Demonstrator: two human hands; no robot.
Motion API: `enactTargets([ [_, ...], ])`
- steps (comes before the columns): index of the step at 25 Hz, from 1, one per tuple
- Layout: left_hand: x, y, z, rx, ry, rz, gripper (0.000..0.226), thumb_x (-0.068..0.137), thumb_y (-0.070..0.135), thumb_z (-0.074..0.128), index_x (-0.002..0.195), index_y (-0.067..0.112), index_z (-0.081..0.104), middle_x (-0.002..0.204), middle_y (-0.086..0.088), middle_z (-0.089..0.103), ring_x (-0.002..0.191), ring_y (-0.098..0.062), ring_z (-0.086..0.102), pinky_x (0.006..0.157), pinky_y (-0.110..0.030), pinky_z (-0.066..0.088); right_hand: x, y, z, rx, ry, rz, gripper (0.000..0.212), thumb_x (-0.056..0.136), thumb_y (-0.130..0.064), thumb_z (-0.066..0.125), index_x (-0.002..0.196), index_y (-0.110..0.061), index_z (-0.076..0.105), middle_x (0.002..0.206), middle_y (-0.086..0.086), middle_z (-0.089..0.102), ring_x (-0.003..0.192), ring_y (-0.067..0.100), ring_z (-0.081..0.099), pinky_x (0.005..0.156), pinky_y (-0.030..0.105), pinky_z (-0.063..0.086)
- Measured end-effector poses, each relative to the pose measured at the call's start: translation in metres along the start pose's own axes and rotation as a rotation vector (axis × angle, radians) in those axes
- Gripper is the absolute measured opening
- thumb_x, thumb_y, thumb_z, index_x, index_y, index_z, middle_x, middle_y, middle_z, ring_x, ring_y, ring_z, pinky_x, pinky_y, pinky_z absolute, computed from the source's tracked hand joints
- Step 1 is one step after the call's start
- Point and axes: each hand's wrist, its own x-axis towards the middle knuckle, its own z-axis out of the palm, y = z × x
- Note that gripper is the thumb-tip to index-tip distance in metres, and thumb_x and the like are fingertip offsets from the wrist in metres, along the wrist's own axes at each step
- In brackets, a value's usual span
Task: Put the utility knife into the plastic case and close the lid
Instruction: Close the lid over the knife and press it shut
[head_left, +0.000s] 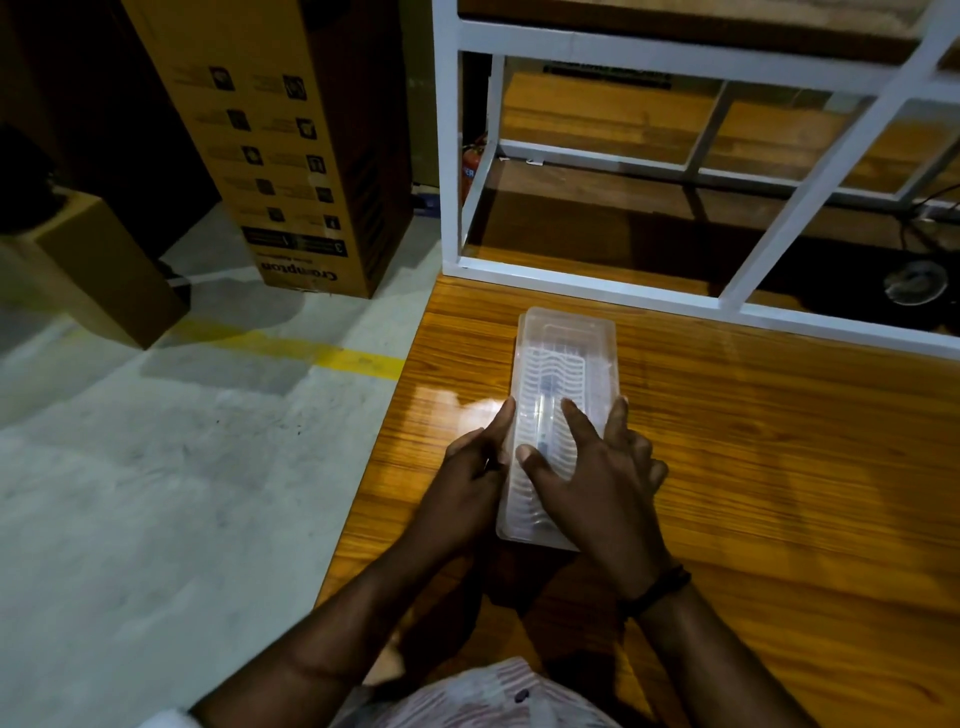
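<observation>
A translucent plastic case (566, 353) lies lengthwise on the wooden table (753, 441), its ribbed lid down on top. A dim elongated shape, seemingly the utility knife (546, 400), shows through the lid near the middle. My left hand (470, 480) grips the case's left side with the fingers curled along its edge. My right hand (597, 478) lies flat on the lid, fingers spread, with the thumb and forefinger pressing on the ribbed surface. The near end of the case is partly covered by my right hand.
A white metal frame (613, 291) stands on the table just beyond the case. The table's left edge is close to my left hand, with grey floor and a yellow line (311, 348) below. A tall cardboard box (291, 156) stands on the floor at the far left.
</observation>
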Motion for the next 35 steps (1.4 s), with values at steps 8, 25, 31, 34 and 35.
enactTargets([
  [8,-0.001,0.011,-0.003,-0.139,-0.062,-0.037,0.058,0.094,0.002,0.046,0.131,0.047,0.052,0.117,0.032,0.072,0.117,0.0,0.067,0.095,-0.026,0.056,0.0,0.003,0.005,0.05,0.033,-0.057,0.073,0.088,-0.067,0.051,0.153,-0.039,0.03,0.17,0.012,0.001,0.147,0.036,0.017,0.115,0.047,0.016],
  [25,-0.023,0.019,-0.019,0.177,0.057,-0.35,0.039,0.083,0.055,0.076,0.097,0.019,0.071,0.085,0.001,0.078,0.068,-0.012,0.075,0.059,-0.03,0.057,-0.012,0.05,-0.012,0.548,-0.098,0.185,0.048,0.085,-0.057,0.066,0.104,-0.013,0.064,0.091,0.007,0.07,0.091,0.03,0.068,0.067,0.031,0.049],
  [31,-0.041,0.028,-0.02,0.026,-0.014,-0.435,0.04,0.088,0.042,0.076,0.096,0.003,0.071,0.074,-0.014,0.079,0.06,-0.021,0.074,0.056,-0.029,0.057,-0.039,0.061,-0.017,0.858,-0.406,0.299,0.062,0.077,-0.066,0.061,0.067,-0.005,0.06,0.052,0.018,0.06,0.036,0.025,0.049,0.035,0.019,0.028],
  [34,-0.041,0.029,-0.021,-0.039,-0.012,-0.426,0.034,0.088,0.029,0.078,0.099,-0.002,0.069,0.078,-0.019,0.079,0.064,-0.023,0.074,0.06,-0.03,0.059,-0.039,0.059,-0.014,0.946,-0.411,0.281,0.053,0.077,-0.058,0.066,0.064,-0.008,0.058,0.051,0.015,0.058,0.034,0.021,0.047,0.034,0.018,0.027],
  [35,-0.041,0.028,-0.022,-0.053,-0.027,-0.417,0.032,0.088,0.027,0.078,0.098,-0.002,0.069,0.079,-0.02,0.078,0.065,-0.023,0.074,0.061,-0.03,0.059,-0.039,0.059,-0.014,0.966,-0.414,0.282,0.049,0.077,-0.055,0.067,0.062,-0.009,0.057,0.051,0.015,0.058,0.034,0.02,0.047,0.033,0.019,0.028],
])
